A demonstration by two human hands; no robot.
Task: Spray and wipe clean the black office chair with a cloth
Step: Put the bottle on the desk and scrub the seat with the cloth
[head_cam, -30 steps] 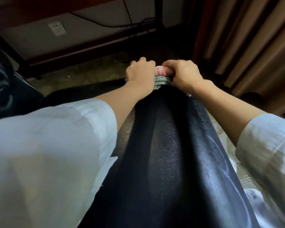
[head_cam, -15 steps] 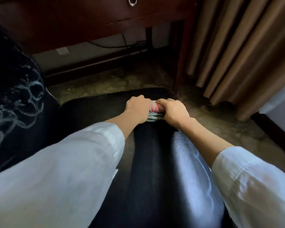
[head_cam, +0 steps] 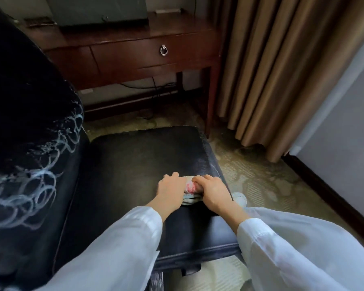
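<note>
The black office chair's seat (head_cam: 139, 156) fills the middle of the head view, and its backrest (head_cam: 23, 143) at the left carries white foam swirls. A folded cloth (head_cam: 191, 190) with a pink patch lies on the seat near its right edge. My left hand (head_cam: 171, 191) grips the cloth's left side and my right hand (head_cam: 213, 191) grips its right side, fingers curled over it. Most of the cloth is hidden under my hands. No spray bottle is in view.
A dark wooden desk (head_cam: 135, 51) with a ring-handled drawer stands behind the chair, cables beneath it. Tan curtains (head_cam: 282, 70) hang at the right, next to a pale wall. Patterned carpet (head_cam: 261, 181) lies right of the seat.
Both hands have drawn the cloth back across the seat toward me. The view has lifted, so the desk and the whole seat now show.
</note>
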